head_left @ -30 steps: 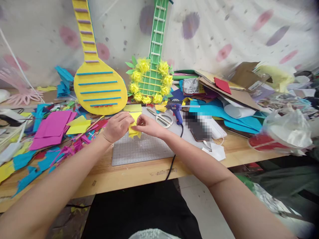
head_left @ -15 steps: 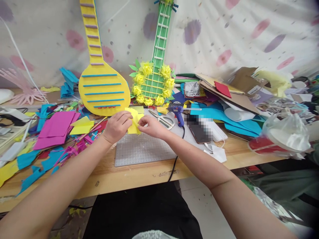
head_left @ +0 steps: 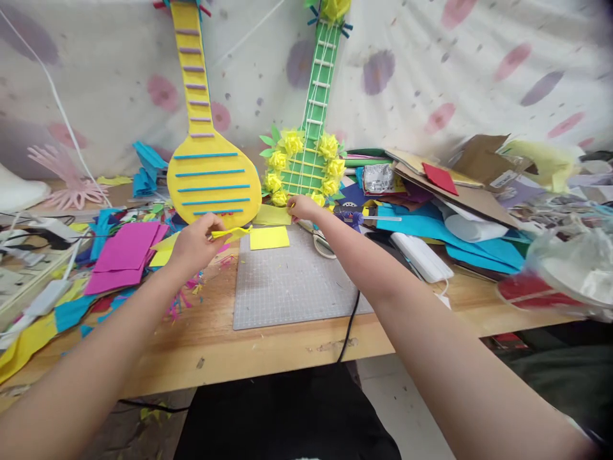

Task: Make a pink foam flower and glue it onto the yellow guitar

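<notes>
My left hand (head_left: 200,239) pinches a folded strip of yellow paper (head_left: 232,234) over the left edge of the grey cutting mat (head_left: 292,287). Beside that strip, a yellow paper rectangle (head_left: 269,238) lies flat on the mat. My right hand (head_left: 305,209) is at the mat's far side, fingers drawn together, close to another yellow piece (head_left: 272,215) and the flowered green paper guitar (head_left: 299,172). What its fingertips hold, if anything, is too small to tell. Scissors (head_left: 324,246) lie partly hidden under my right forearm.
A yellow paper lute (head_left: 215,172) leans at the back left. Magenta sheets (head_left: 127,252) and colourful scraps cover the left. On the right are a purple glue gun (head_left: 353,218), a white power bank (head_left: 421,255), blue sheets (head_left: 469,236), cardboard and a bagged red cup (head_left: 536,291).
My hands have moved apart: the left leftward with yellow paper, the right away towards the back of the mat. A flat yellow rectangle now shows on the mat. The view has shifted slightly.
</notes>
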`<state>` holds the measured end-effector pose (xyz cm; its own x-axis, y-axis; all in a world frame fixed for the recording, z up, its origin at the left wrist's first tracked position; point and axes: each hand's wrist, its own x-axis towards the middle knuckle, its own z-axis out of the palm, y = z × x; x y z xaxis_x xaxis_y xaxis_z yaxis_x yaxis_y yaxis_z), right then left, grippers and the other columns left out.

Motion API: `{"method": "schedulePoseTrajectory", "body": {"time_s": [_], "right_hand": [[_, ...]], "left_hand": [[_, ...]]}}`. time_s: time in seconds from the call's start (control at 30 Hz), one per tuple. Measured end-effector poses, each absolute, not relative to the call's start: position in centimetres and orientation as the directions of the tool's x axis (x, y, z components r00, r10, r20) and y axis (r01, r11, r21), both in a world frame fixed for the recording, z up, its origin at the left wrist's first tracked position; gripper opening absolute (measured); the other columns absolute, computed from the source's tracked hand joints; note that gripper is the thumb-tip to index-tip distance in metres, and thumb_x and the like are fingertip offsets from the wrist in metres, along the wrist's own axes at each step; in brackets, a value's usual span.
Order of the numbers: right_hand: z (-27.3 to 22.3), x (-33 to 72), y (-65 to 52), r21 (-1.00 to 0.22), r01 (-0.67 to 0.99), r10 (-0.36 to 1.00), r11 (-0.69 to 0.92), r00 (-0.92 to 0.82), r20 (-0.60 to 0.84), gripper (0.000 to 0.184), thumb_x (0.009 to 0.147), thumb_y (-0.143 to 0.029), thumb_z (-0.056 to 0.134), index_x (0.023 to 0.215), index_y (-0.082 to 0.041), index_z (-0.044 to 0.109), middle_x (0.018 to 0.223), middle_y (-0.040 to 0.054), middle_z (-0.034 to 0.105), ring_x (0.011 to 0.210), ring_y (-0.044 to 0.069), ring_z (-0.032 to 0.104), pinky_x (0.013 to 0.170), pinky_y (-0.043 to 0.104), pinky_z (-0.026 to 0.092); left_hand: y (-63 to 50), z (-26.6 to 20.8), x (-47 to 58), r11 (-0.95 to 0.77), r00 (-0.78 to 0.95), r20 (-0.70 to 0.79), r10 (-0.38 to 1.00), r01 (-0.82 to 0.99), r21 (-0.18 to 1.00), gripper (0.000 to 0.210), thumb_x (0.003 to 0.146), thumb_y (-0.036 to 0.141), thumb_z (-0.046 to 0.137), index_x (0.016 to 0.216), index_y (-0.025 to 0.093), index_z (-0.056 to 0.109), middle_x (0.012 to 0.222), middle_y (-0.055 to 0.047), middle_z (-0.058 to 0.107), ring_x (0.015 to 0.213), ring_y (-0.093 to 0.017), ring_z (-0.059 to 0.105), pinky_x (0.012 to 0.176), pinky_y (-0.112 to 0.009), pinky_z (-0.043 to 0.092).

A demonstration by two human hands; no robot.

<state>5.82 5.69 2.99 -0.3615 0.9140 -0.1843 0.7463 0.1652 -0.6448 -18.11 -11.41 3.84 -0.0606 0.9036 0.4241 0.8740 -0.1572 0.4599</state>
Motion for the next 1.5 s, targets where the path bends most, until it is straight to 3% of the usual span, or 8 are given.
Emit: {"method": "schedulePoseTrajectory", "body": {"time_s": [0.17,0.4,0.63,0.77,0.87,1.07,1.27,1.5], "right_hand": [[3.9,5.7,6.5,-0.544,0.835,0.872,0.084,-0.325,-0.365,0.024,0.075,-0.002,0.052,0.093,-0.012,0.064,0.060,0.0052,0.066,0.060,0.016,0.065,0.060,0.026,0.053],[4.7,4.0,7.3,-0.468,0.849,0.842,0.244,-0.425,-0.332,0.021,0.079,-0.012,0.056,0.098,-0.017,0.063,0.081,0.0059,0.071,0.068,0.015,0.065,0.062,0.023,0.050],[4.6,4.0,5.1,-0.261,0.886,0.923,0.384,-0.372,0.095,0.022,0.080,-0.022,0.057,0.100,-0.013,0.062,0.105,0.0155,0.066,0.101,0.028,0.059,0.083,0.038,0.046],[4.2,5.8,0.9,-0.702,0.598,0.879,0.387,-0.470,0.084,0.034,0.083,-0.043,0.057,0.105,-0.017,0.059,0.105,0.0097,0.065,0.096,0.020,0.061,0.081,0.032,0.048],[3.1,6.5,-1.5,-0.940,0.269,0.791,0.209,-0.612,0.000,0.043,0.084,-0.042,0.055,0.120,-0.019,0.049,0.110,0.0080,0.063,0.096,0.015,0.061,0.078,0.026,0.050],[0.0,6.7,-1.4,-0.957,0.285,0.933,0.058,-0.356,-0.049,0.028,0.074,-0.013,0.059,0.100,-0.016,0.051,0.080,0.0002,0.061,0.072,0.011,0.059,0.068,0.024,0.049],[-2.3,6.5,-0.5,-0.936,0.350,0.997,0.042,-0.076,0.017,0.026,0.072,-0.017,0.057,0.095,-0.021,0.047,0.074,-0.0041,0.056,0.075,0.013,0.059,0.072,0.028,0.048],[-2.5,5.4,-0.7,-0.899,0.435,0.994,0.055,-0.113,0.006,0.031,0.071,-0.020,0.058,0.098,-0.021,0.044,0.078,-0.0030,0.060,0.080,0.016,0.061,0.076,0.031,0.046]], "left_hand": [[-10.7,3.7,-20.1,-0.114,-0.085,0.217,0.973,0.640,0.760,0.048,0.062,0.039,0.065,0.103,0.023,0.047,0.094,-0.002,0.063,0.090,-0.023,0.063,0.073,-0.035,0.052],[-9.8,5.1,-19.3,-0.043,-0.070,0.085,0.994,0.458,0.888,0.054,0.054,0.033,0.070,0.103,0.021,0.049,0.108,-0.004,0.062,0.107,-0.029,0.058,0.085,-0.042,0.051],[-7.2,4.3,-18.1,-0.091,0.119,0.045,0.992,0.425,0.900,0.059,0.055,0.030,0.071,0.109,0.019,0.048,0.116,-0.010,0.062,0.103,-0.026,0.061,0.082,-0.041,0.052],[-4.9,4.2,-16.3,-0.120,0.234,-0.032,0.972,0.610,0.784,0.051,0.061,0.031,0.065,0.108,0.020,0.049,0.109,-0.009,0.065,0.095,-0.024,0.064,0.073,-0.035,0.053],[-3.3,5.0,-14.0,-0.175,0.307,-0.180,0.935,0.837,0.519,0.049,0.062,0.032,0.062,0.109,0.020,0.052,0.103,-0.008,0.067,0.089,-0.024,0.065,0.068,-0.032,0.050],[-0.7,5.6,-10.3,-0.286,0.319,-0.303,0.898,0.947,0.147,0.057,0.061,0.029,0.064,0.115,0.017,0.052,0.114,-0.011,0.063,0.097,-0.026,0.061,0.075,-0.030,0.046],[0.1,5.7,-10.2,-0.270,0.300,-0.200,0.933,0.949,0.164,0.050,0.068,0.025,0.059,0.117,0.020,0.051,0.117,-0.009,0.062,0.101,-0.025,0.060,0.082,-0.032,0.046],[-1.4,5.9,-11.3,-0.246,0.238,0.068,0.969,0.956,0.160,0.036,0.075,0.016,0.048,0.110,0.019,0.053,0.115,-0.009,0.061,0.099,-0.022,0.060,0.082,-0.032,0.047]]}}
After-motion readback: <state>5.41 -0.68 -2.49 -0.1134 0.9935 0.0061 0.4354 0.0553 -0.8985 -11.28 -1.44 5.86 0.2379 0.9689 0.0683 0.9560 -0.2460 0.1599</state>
